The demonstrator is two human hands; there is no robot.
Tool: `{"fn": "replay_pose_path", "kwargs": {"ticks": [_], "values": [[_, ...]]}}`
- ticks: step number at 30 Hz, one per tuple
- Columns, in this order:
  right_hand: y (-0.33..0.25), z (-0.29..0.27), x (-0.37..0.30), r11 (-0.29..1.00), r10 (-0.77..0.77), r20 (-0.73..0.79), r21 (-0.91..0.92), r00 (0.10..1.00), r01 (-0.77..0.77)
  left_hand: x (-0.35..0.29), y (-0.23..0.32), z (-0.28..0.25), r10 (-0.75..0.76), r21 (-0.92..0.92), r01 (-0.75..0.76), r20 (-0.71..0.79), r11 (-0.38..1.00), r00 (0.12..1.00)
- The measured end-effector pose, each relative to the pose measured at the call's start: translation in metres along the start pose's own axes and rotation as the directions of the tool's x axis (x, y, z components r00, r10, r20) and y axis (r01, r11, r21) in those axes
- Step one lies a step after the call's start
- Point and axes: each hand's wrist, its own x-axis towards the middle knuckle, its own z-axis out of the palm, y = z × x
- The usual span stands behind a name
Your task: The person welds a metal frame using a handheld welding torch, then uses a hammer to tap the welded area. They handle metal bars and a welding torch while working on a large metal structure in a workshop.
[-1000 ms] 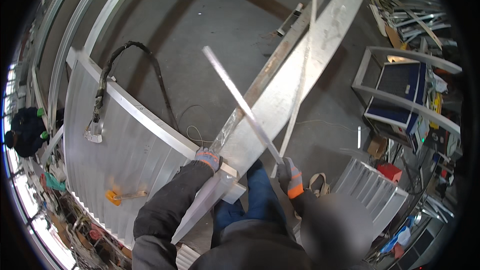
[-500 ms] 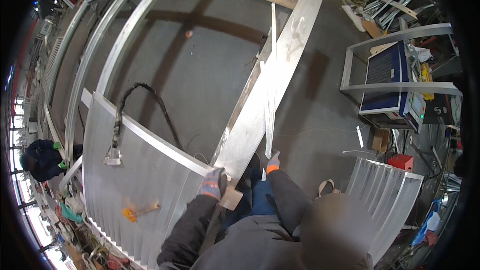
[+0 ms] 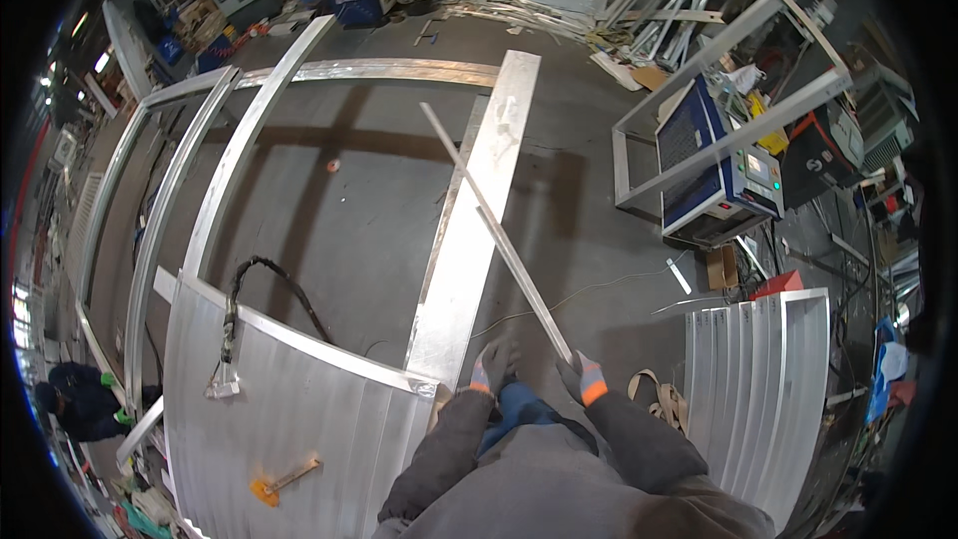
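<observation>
My right hand (image 3: 582,379), in a grey and orange glove, is closed round the near end of long thin metal strips (image 3: 516,265). They slant away to the far left, passing over a wide flat metal beam (image 3: 491,165). My left hand (image 3: 495,363), gloved the same way, hangs open beside the beam's near end with nothing in it. Close by on its left is the corner of a large ribbed metal panel (image 3: 299,399). On that panel lie a hammer-like tool with a yellow-orange head (image 3: 267,491) and a dark sleeved cable (image 3: 269,265).
Long metal frame bars (image 3: 254,125) stretch away at the left. A blue-and-white machine (image 3: 723,185) stands at the right behind a metal frame (image 3: 689,162). A ribbed metal piece (image 3: 758,369) sits at near right beside a tan bag (image 3: 659,399). Another person (image 3: 85,401) bends at far left.
My left hand has come off the panel's corner and moved right. The strips in my right hand have swung their far ends to the left. My view has tilted up and turned right.
</observation>
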Motion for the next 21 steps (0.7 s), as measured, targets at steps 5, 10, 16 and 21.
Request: {"fn": "replay_pose_path", "kwargs": {"ticks": [5,10,16,21], "values": [[-0.017,-0.085,-0.046,0.997,0.039,0.129,0.056,0.991,-0.046,0.058,0.114,0.085,0.067,-0.281,-0.014,0.179,0.960,0.982],[0.019,-0.129,-0.005,0.998,-0.062,0.186,0.004,0.980,0.063,0.086,0.171,0.161,0.203,-0.237,-0.160,0.171,0.958,0.964],[0.066,-0.204,0.098,0.996,-0.088,0.078,-0.013,0.993,0.089,0.140,0.131,0.281,0.030,-0.024,-0.025,0.230,0.999,0.973],[0.086,-0.268,0.166,0.997,0.045,-0.019,0.059,0.999,-0.044,0.225,0.113,0.342,0.015,0.549,-0.229,0.366,0.803,0.930]]}}
